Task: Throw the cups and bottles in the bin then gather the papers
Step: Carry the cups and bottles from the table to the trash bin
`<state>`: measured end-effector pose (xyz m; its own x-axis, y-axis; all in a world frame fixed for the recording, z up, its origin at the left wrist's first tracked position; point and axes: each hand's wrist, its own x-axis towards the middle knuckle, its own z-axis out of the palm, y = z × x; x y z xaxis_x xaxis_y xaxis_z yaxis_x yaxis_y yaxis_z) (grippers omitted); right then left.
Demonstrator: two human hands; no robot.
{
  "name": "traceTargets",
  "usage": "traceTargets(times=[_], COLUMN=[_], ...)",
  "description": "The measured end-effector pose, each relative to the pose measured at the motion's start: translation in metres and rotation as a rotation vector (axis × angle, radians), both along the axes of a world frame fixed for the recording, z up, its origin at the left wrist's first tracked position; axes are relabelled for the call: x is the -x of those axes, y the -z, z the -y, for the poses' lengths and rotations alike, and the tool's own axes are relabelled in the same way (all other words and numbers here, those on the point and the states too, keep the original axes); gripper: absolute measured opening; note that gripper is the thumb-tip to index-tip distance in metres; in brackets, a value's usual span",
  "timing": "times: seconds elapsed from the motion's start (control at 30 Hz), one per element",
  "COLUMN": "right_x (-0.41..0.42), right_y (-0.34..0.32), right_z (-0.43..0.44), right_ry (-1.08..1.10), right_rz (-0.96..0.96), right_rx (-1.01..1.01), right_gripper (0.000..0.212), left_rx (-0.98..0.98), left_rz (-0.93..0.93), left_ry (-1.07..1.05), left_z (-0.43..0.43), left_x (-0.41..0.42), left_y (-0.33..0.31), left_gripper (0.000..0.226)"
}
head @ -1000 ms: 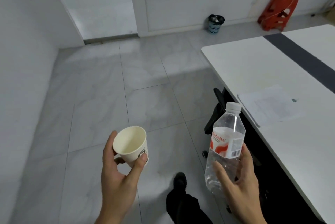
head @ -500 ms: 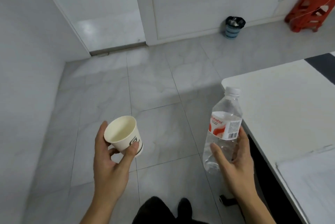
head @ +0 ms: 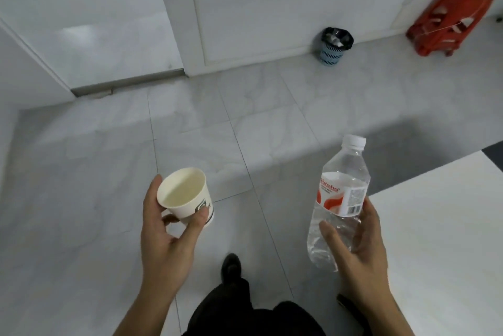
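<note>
The table (head: 446, 240) occupies the lower right; the bin (head: 335, 47) stands against the far wall, well apart from both hands. The right hand (head: 362, 256) is closed around an upright clear bottle (head: 337, 205). The left hand (head: 166, 237) pinches a tilted paper cup (head: 187, 196) between thumb and fingers.

cup (head: 185, 194): white paper, tilted | bottle (head: 337, 207): clear, seemingly empty | bin (head: 335, 45): against wall

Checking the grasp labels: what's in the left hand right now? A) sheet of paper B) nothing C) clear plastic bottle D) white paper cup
D: the left hand grips a white paper cup around its side, while the clear bottle sits in the right hand.
</note>
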<state>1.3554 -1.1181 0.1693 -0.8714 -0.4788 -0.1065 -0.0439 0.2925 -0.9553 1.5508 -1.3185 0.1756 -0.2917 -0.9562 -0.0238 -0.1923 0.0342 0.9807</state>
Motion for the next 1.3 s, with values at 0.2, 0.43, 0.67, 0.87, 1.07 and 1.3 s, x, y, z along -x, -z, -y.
traceTargets(times=[0.2, 0.43, 0.67, 0.87, 1.07, 1.3], right_x=[0.101, 0.255, 0.456, 0.600, 0.747, 0.920], right_y=[-0.009, 0.035, 0.016, 0.002, 0.033, 0.012], right_z=[0.080, 0.173, 0.293, 0.377, 0.470, 0.556], right_ry=[0.199, 0.356, 0.297, 0.235, 0.279, 0.392], right_rz=[-0.025, 0.053, 0.070, 0.026, 0.058, 0.055], right_rx=[0.014, 0.047, 0.066, 0.042, -0.035, -0.073], right_gripper=[0.078, 0.078, 0.073, 0.073, 0.076, 0.077], left_rx=[0.024, 0.053, 0.097, 0.097, 0.059, 0.051], left_rz=[0.060, 0.105, 0.086, 0.096, 0.105, 0.081], left_ry=[0.237, 0.379, 0.359, 0.326, 0.364, 0.522], left_z=[0.121, 0.217, 0.321, 0.402, 0.494, 0.601], left_x=[0.146, 0.339, 0.523, 0.646, 0.801, 1.023], left_y=[-0.016, 0.012, -0.017, -0.017, 0.023, 0.004], left_gripper=[0.092, 0.093, 0.094, 0.092, 0.090, 0.091])
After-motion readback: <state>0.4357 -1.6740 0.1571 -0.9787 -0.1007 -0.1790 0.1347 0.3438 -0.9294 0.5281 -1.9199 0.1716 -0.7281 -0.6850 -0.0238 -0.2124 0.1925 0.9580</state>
